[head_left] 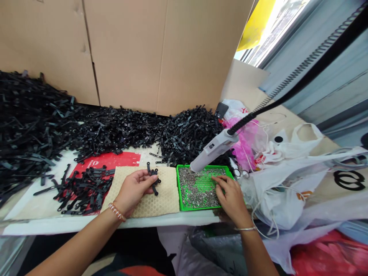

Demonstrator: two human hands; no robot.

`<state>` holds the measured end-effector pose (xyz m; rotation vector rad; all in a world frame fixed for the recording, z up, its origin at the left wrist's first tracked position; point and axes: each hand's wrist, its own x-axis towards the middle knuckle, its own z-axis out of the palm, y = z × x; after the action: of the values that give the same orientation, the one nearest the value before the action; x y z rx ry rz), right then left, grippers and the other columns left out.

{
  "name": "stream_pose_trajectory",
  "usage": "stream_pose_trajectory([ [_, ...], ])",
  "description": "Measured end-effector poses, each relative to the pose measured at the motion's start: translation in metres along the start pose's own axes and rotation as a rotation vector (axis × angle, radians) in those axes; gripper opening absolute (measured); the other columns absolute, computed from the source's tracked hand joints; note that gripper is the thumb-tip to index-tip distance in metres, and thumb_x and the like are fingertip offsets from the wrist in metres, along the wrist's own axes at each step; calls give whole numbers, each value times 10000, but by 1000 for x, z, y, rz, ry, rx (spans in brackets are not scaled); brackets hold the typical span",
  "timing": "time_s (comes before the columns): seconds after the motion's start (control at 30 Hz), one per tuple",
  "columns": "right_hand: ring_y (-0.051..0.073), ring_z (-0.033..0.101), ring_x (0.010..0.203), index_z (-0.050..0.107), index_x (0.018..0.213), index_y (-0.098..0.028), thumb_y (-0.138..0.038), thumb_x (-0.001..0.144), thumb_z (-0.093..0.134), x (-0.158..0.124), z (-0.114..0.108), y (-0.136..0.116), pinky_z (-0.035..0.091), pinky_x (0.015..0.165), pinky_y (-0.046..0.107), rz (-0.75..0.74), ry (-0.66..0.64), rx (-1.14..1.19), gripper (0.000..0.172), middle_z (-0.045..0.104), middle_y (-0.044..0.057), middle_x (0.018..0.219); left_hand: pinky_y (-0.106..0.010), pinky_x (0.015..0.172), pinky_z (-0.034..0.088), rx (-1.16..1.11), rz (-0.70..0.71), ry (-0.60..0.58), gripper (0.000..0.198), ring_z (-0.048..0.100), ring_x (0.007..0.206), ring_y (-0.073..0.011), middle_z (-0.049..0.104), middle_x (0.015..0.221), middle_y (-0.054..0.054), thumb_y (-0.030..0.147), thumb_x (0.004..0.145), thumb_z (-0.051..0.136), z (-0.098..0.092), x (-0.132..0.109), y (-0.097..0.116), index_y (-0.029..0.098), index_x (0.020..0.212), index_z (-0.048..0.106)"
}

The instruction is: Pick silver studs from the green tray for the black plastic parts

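Several small black plastic linkage pieces (155, 179) are pinched between the thumb and fingers of my left hand (137, 188). That hand is held over a tan honeycomb-patterned pad (168, 199). My right hand (230, 195) is at the right side of a green tray (178, 189), with its index finger stretched out over the contents. Small shiny metal fasteners (198, 200) fill much of the tray; their exact kind is too small to tell. A grey-white electric screwdriver (212, 151) leans down from the upper right, its tip at the tray's back left, with neither hand on it.
Large heaps of black pieces (120, 128) lie along a cardboard wall (129, 50). A smaller pile (86, 188) rests on a red sheet (126, 157) left of the pad. White plastic bags (284, 199), a pink bag (243, 143) and scissors (244, 174) crowd the right side.
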<state>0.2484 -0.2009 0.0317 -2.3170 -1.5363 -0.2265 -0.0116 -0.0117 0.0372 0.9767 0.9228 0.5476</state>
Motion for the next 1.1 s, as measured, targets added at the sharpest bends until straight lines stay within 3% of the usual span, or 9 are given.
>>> stream_pose_trajectory([
  [0.23,247,526,964,674,1078,-185,-199,858,404,-4,2,-1,426,877,429,-3,-26,11,349,594,98,1022,-162,505,493,10,-6,1,466,608,742,-156,666,817,-71,403,513,818,1,-1,1,112,832,643],
  [0.43,249,522,959,622,1156,-176,-215,868,404,-3,6,1,432,871,430,19,39,19,364,586,99,1009,-168,502,493,-2,-2,12,452,616,741,-164,665,810,-73,398,512,825,1,0,1,119,820,648],
  [0.67,249,517,941,659,1131,-213,-209,869,412,-3,5,1,430,855,422,-5,-44,-50,360,584,91,1020,-170,501,493,6,9,9,433,617,733,-164,666,804,-71,392,520,820,2,-1,0,125,817,655],
  [0.87,246,525,937,611,1187,-184,-207,877,395,-4,3,-3,434,856,419,-8,13,-49,379,597,97,1007,-166,496,484,19,15,17,444,611,734,-163,662,799,-68,409,509,823,3,-2,1,123,803,653],
  [1.1,238,528,916,663,1063,-196,-173,860,412,-5,-1,-5,431,837,398,-48,-12,-7,323,596,83,982,-166,501,484,23,8,20,462,612,753,-168,666,827,-75,417,507,829,2,-2,1,125,816,650],
])
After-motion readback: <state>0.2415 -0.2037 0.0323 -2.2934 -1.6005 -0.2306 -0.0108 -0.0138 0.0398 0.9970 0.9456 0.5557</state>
